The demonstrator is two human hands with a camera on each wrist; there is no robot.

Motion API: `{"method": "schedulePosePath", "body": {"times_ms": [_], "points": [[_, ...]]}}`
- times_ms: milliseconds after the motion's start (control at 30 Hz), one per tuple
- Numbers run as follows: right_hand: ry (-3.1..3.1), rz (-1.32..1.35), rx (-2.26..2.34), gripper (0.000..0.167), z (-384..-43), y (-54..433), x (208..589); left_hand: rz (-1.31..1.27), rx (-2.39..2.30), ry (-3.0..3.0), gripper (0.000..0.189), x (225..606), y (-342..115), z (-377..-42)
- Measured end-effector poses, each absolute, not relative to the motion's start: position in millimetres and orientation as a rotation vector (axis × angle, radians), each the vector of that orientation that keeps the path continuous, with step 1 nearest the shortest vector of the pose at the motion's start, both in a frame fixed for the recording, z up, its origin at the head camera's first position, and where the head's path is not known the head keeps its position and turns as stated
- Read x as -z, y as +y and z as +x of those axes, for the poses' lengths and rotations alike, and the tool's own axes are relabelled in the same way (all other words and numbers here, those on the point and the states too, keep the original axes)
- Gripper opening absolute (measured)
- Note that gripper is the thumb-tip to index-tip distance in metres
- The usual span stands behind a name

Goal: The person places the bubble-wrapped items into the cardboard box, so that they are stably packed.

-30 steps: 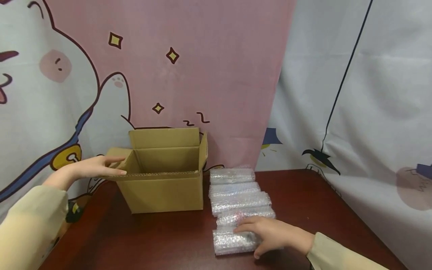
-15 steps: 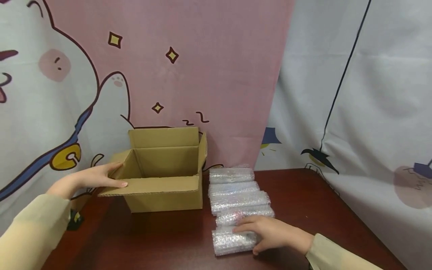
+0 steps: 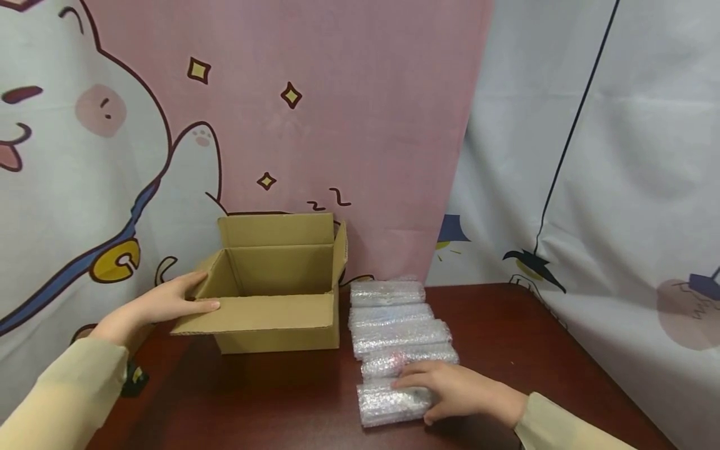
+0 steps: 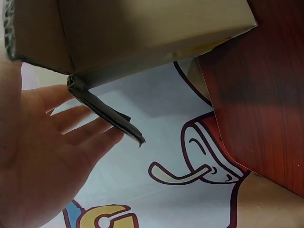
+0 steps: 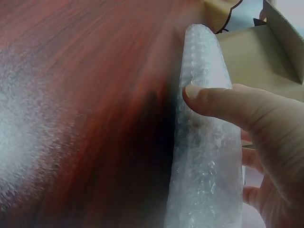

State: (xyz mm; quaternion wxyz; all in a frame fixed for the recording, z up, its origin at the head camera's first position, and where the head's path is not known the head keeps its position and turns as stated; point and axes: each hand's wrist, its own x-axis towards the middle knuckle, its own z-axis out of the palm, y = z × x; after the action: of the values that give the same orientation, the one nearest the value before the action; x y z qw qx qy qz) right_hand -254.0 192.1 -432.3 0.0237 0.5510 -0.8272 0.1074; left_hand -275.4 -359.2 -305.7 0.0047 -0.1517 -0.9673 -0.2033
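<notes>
The nearest bubble-wrapped roll (image 3: 387, 405) lies on the near part of the table (image 3: 523, 350), right of centre. The person's right hand (image 3: 458, 389) has its grip pinching this roll, with the thumb along one side and the fingers on the other, as the right wrist view shows. Beyond it, four more bubble-wrapped rolls (image 3: 400, 337) lie crosswise in a row running to the far side, a reddish patch showing through the wrap of the closest.

To their left stands an open cardboard box (image 3: 281, 341). Its far flap (image 3: 278, 231) rises upright, its right flap (image 3: 340, 255) stands up, and its near flap (image 3: 270, 314) slopes outward. The person's left hand (image 3: 160, 306) is at the box's near left corner: its grip is spread, the thumb on the near flap and extended fingers against the left flap (image 4: 109, 113).

The table is dark reddish-brown with streaked wood grain, glossy enough to carry a pale shine in the right wrist view. Behind it hangs a pink backdrop (image 3: 365, 119) printed with a white cat, a yellow bell and small stars; on the right, creased white cloth (image 3: 630, 162) bears a thin black line.
</notes>
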Motion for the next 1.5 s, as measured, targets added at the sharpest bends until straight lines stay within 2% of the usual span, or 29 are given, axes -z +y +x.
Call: {"method": "schedulePosePath", "body": {"times_ms": [433, 1133, 1500], "points": [[-2.772, 1.643, -0.537, 0.075, -263.4, 190.0, 390.5, -0.398, 0.559, -3.066, 0.097, 305.4, -361.3, -273.1], [-2.812, 1.629, -0.426, 0.072, -277.3, 175.0, 290.7, -0.419, 0.578, -3.050, 0.096, 308.9, -356.9, -276.3], [-2.743, 1.714, -0.456, 0.071, -281.0, 166.0, 256.0, -0.436, 0.576, -3.049, 0.097, 307.2, -351.7, -271.6]]}}
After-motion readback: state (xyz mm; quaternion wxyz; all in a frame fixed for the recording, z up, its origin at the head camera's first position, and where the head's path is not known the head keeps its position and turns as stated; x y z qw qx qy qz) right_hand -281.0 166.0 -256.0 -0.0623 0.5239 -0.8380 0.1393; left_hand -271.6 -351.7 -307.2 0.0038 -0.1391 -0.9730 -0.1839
